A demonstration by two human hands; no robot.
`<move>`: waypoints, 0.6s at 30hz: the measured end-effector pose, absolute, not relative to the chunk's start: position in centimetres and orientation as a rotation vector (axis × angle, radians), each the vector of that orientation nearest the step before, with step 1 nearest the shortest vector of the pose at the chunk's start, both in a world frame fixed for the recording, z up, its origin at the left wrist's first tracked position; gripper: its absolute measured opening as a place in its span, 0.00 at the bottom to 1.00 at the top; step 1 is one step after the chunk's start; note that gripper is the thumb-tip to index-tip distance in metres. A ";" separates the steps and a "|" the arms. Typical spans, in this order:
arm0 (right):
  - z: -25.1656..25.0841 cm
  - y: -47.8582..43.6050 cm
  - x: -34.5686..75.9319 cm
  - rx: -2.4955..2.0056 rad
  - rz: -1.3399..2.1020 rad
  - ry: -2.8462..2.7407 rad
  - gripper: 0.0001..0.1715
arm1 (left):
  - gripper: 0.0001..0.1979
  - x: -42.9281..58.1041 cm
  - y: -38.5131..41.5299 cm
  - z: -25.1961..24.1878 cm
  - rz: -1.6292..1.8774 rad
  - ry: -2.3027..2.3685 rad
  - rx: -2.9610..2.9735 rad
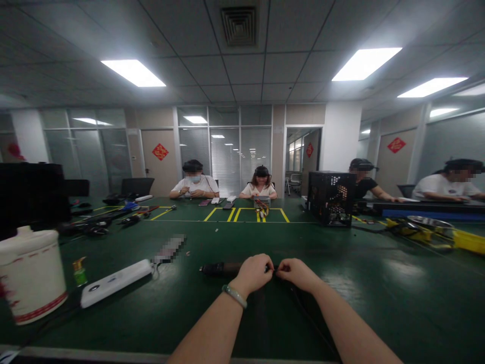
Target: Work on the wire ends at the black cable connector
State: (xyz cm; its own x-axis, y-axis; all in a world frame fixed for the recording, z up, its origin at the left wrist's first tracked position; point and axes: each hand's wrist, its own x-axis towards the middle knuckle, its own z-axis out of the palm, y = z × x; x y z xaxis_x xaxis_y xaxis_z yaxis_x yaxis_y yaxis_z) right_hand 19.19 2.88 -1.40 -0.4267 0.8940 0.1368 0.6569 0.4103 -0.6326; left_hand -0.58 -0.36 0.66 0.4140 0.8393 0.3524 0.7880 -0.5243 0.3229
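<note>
A dark cylindrical tool that looks like an electric screwdriver lies across the green table, its narrow tip pointing left. My left hand, with a pale bangle on the wrist, is closed around the tool's rear end. Facing it, my right hand pinches the black cord end at the back of the tool. The fingertips of both hands are nearly touching, and they partly hide the joint between cord and tool. A black cord runs from there toward the table's near edge, beside my right forearm.
To the left are a white power strip, a phone, a small green bottle and a large white container. A black computer case stands at the right, near a yellow bin. Several people sit beyond.
</note>
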 end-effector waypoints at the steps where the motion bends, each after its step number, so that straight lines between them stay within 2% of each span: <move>1: -1.4 2.9 19.2 -1.320 0.692 -2.210 0.11 | 0.07 -0.6 -0.4 0.7 0.726 1.479 2.553; 18: -1.9 3.2 19.3 -1.294 0.651 -2.217 0.11 | 0.07 -0.5 -0.1 0.4 0.728 1.483 2.575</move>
